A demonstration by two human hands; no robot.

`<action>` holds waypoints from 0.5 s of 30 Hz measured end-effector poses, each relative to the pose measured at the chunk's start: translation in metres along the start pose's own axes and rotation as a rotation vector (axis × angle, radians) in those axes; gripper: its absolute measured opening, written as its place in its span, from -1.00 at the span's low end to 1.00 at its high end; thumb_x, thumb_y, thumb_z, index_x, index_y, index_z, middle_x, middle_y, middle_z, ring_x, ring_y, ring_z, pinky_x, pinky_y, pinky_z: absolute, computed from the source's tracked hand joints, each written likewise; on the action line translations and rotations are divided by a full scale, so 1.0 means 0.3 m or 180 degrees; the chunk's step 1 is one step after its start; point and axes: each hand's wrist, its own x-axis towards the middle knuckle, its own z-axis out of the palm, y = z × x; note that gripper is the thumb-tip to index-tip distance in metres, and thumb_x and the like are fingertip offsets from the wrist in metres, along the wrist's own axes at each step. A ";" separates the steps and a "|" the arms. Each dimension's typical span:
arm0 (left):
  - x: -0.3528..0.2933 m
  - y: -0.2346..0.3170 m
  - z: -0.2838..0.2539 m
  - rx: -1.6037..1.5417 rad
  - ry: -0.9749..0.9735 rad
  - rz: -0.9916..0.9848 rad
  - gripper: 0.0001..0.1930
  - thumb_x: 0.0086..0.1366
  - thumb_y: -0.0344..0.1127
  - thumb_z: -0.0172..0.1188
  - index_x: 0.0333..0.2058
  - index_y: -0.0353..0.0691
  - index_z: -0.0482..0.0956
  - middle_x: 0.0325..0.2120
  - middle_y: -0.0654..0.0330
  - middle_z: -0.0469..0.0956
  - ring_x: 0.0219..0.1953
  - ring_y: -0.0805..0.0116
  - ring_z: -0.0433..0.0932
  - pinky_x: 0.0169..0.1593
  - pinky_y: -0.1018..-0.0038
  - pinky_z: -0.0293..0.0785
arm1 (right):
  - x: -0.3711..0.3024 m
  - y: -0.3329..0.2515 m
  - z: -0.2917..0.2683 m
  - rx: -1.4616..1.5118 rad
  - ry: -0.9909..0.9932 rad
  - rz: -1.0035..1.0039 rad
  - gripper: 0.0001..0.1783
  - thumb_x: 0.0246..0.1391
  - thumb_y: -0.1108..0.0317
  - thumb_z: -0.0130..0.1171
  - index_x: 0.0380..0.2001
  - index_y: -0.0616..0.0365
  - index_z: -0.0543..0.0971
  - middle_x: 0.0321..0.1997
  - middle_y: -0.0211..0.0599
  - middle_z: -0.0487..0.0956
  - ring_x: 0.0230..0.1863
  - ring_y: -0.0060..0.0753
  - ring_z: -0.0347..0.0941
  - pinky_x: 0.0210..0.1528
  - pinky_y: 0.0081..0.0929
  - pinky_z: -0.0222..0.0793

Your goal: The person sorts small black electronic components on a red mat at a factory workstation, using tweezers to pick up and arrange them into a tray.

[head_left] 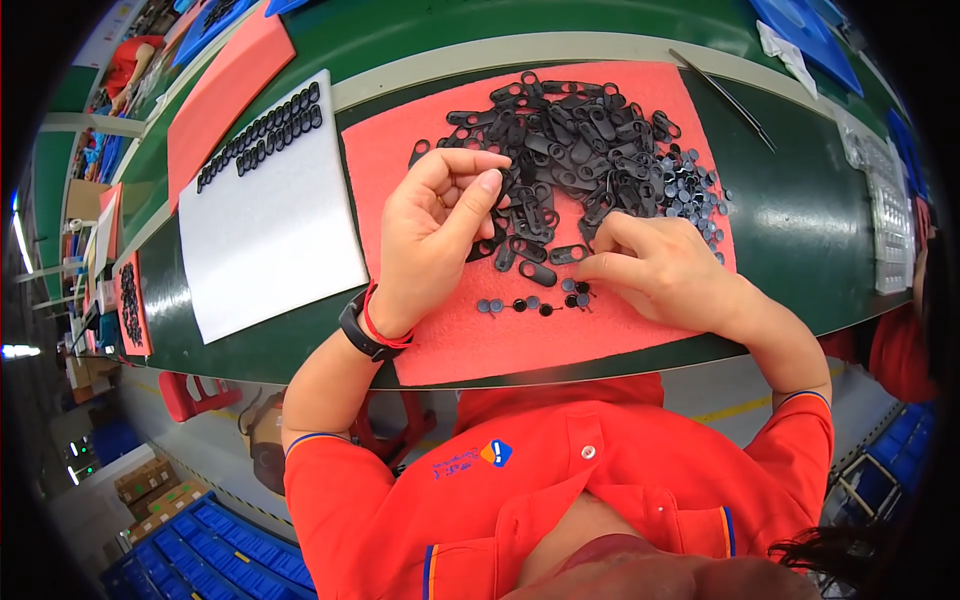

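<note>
My left hand point(440, 225) is raised over the pink foam mat point(440, 355), thumb and forefinger pinched on a black oval plastic piece that the fingertips partly hide. Beyond it lies a heap of such black oval pieces point(575, 150), each with a round hole. Low over the mat, my right hand point(655, 265) has its fingers drawn together beside a few loose pieces point(538, 273); whatever is between the fingertips is hidden. Just in front of them, small round discs point(532, 303), some dark and some grey, are scattered. More grey discs point(690, 190) are piled at the heap's right edge.
To the left, a white foam sheet point(275, 250) carries rows of black oval pieces point(265, 135). Metal tweezers point(725, 98) lie at the back right of the green table point(790, 210). Clear plastic trays point(885, 215) stand at the far right. Another person in red point(130, 70) is at the far left.
</note>
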 end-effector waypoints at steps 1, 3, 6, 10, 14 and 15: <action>0.002 0.002 0.000 -0.0043 0.0009 0.0002 -0.84 0.29 -0.43 0.05 -0.17 -0.34 0.45 -0.44 0.30 0.48 -0.51 0.69 0.38 -0.44 0.77 0.31 | 0.001 -0.001 -0.003 -0.0003 0.0002 0.0000 -0.72 -0.25 0.54 0.23 -0.36 0.03 0.56 -0.43 -0.42 0.38 -0.53 -0.43 0.41 -0.57 -0.51 0.28; 0.000 0.007 0.001 -0.0020 0.0016 -0.0015 -0.83 0.29 -0.44 0.05 -0.17 -0.34 0.46 -0.44 0.30 0.48 -0.50 0.69 0.39 -0.44 0.76 0.32 | 0.003 -0.003 -0.014 0.0110 0.0107 0.0010 -0.75 -0.22 0.58 0.22 -0.37 0.10 0.55 -0.41 -0.37 0.42 -0.48 -0.39 0.43 -0.52 -0.52 0.32; 0.002 0.007 0.001 0.0005 0.0000 0.0000 -0.81 0.29 -0.45 0.05 -0.14 -0.35 0.46 -0.44 0.30 0.48 -0.49 0.69 0.40 -0.43 0.76 0.33 | 0.010 0.005 -0.026 0.0844 0.0636 0.0194 -0.76 -0.19 0.64 0.20 -0.36 0.18 0.55 -0.40 -0.30 0.46 -0.42 -0.35 0.46 -0.47 -0.54 0.35; 0.007 0.025 -0.012 0.0034 0.0097 0.0310 -0.73 0.27 -0.46 0.07 -0.05 -0.36 0.44 -0.41 0.26 0.51 -0.49 0.67 0.41 -0.44 0.76 0.34 | 0.025 -0.001 -0.079 0.0658 0.0932 0.0109 -0.75 -0.12 0.71 0.12 -0.30 0.27 0.53 -0.39 -0.26 0.49 -0.40 -0.41 0.47 -0.41 -0.59 0.36; 0.006 0.041 -0.039 0.0135 0.0092 0.0202 -0.69 0.26 -0.48 0.07 -0.01 -0.36 0.42 -0.38 0.21 0.53 -0.48 0.64 0.44 -0.47 0.75 0.36 | 0.021 -0.020 -0.094 0.1918 0.1118 0.1136 -0.86 0.03 0.69 0.01 -0.33 0.33 0.51 -0.36 -0.28 0.50 -0.43 -0.59 0.46 -0.37 -0.66 0.40; 0.005 0.039 -0.034 0.0005 0.0012 0.0174 -0.70 0.25 -0.49 0.08 -0.03 -0.37 0.42 -0.37 0.18 0.53 -0.47 0.61 0.47 -0.49 0.75 0.37 | 0.025 -0.029 -0.094 0.1910 0.1127 0.1136 -0.86 0.03 0.69 0.01 -0.33 0.33 0.51 -0.36 -0.28 0.50 -0.43 -0.59 0.46 -0.37 -0.66 0.40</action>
